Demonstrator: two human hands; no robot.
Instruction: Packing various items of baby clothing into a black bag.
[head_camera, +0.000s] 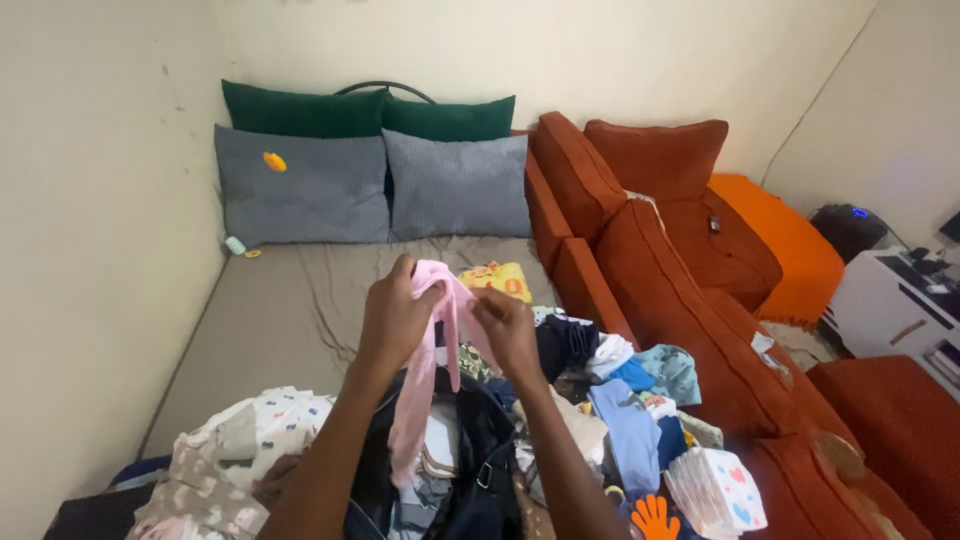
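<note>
Two hands gripped pink garment (425, 370) at top edge, above clothes pile (560, 400) on bed (290, 310). Left hand (395, 320) and right hand (508, 330) pinched it level, equally near. Long axis hung straight down below left hand.

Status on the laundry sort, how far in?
Early, by the look of it. Done: nothing clearly so; no folded stack shows on the grey bed sheet. In hand: left hand and right hand both pinch the top of a pink baby garment, which hangs down. Left: a mixed pile of clothes lies loose in front, plus a patterned heap at lower left.
</note>
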